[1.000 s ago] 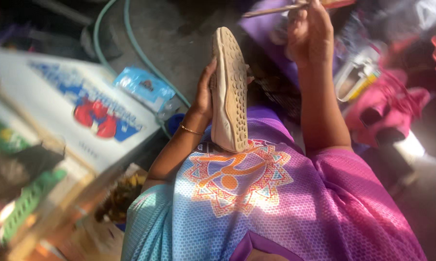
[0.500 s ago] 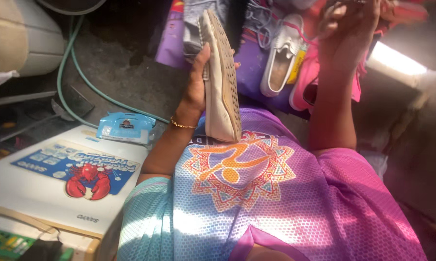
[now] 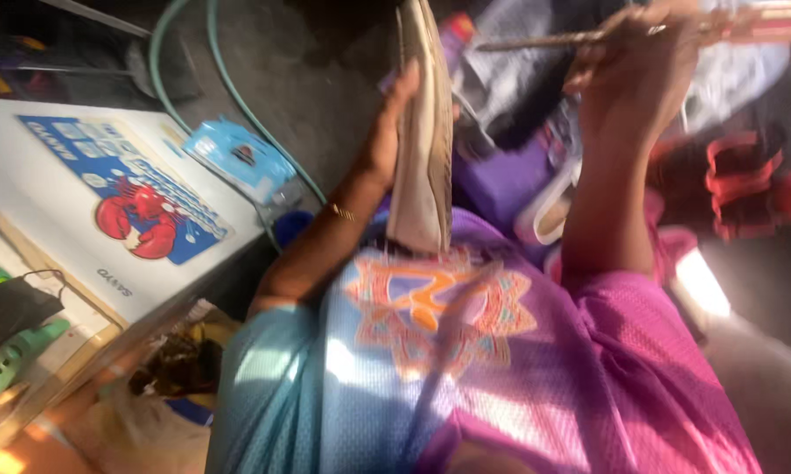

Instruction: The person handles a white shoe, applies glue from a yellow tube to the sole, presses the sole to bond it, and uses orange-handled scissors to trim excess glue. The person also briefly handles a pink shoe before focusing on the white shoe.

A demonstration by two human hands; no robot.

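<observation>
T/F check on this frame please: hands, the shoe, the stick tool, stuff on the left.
1. The left hand holds a beige shoe upright on the lap. True.
2. The right hand is empty. False: it grips a thin stick.
3. The white box at left shows a red lobster picture. True.
4. The green hose lies across the shoe. False: it runs over the floor, left of the shoe.
5. A bangle circles the left wrist. True.

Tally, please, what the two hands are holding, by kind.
Shoe sole, beige, edge-on, propped on the lap in the left hand: 1
Thin stick, in the right hand: 1
Total: 2
</observation>
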